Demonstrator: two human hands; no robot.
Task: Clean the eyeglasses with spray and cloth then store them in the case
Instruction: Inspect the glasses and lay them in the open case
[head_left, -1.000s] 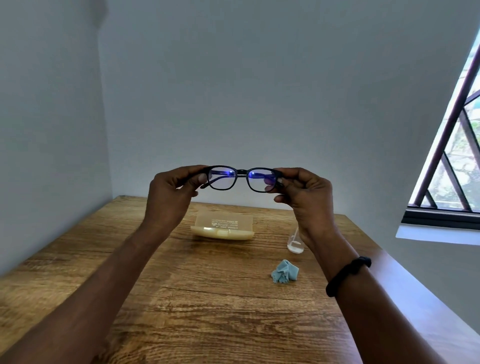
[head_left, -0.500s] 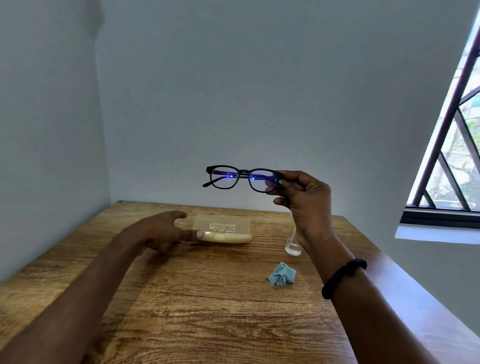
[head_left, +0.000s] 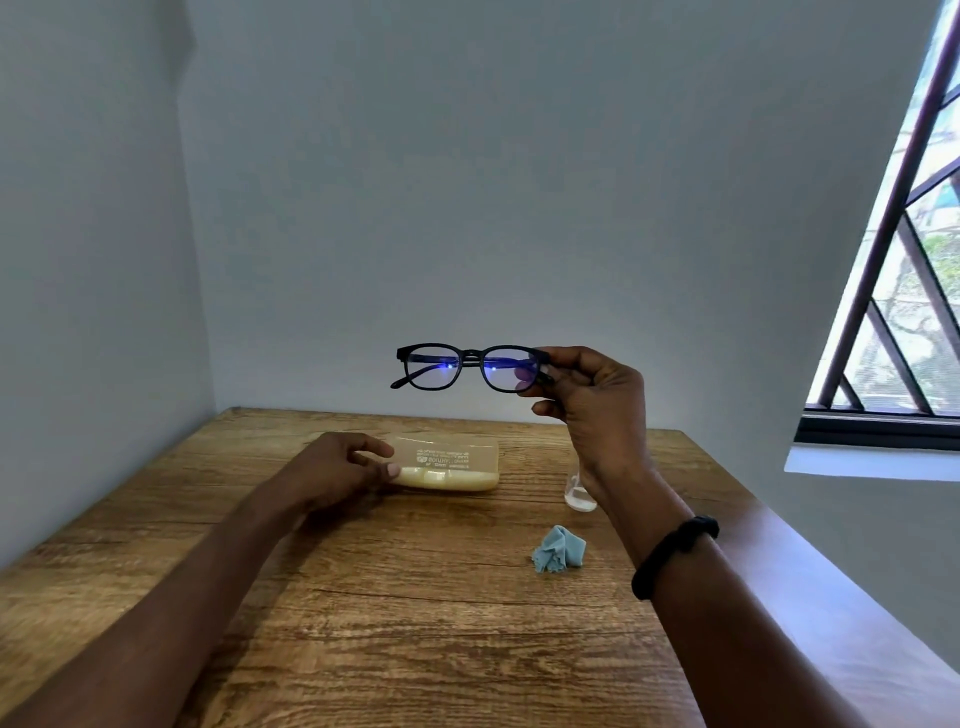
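Black-framed eyeglasses (head_left: 457, 366) hang in the air above the table, temples unfolded. My right hand (head_left: 592, 400) pinches them at their right end. The pale yellow translucent case (head_left: 452, 462) lies shut on the wooden table (head_left: 415, 597). My left hand (head_left: 337, 467) rests at the case's left end, thumb and fingers touching it. A crumpled light blue cloth (head_left: 558, 550) lies to the right of centre. A small clear spray bottle (head_left: 577, 493) stands behind my right wrist, mostly hidden.
The table fits into a corner between grey walls on the left and at the back. A barred window (head_left: 893, 312) is at the right, beyond the table's right edge. A black band sits on my right wrist.
My left hand let go of the glasses and dropped to the case's left end. The right hand alone keeps the glasses raised, almost unmoved.
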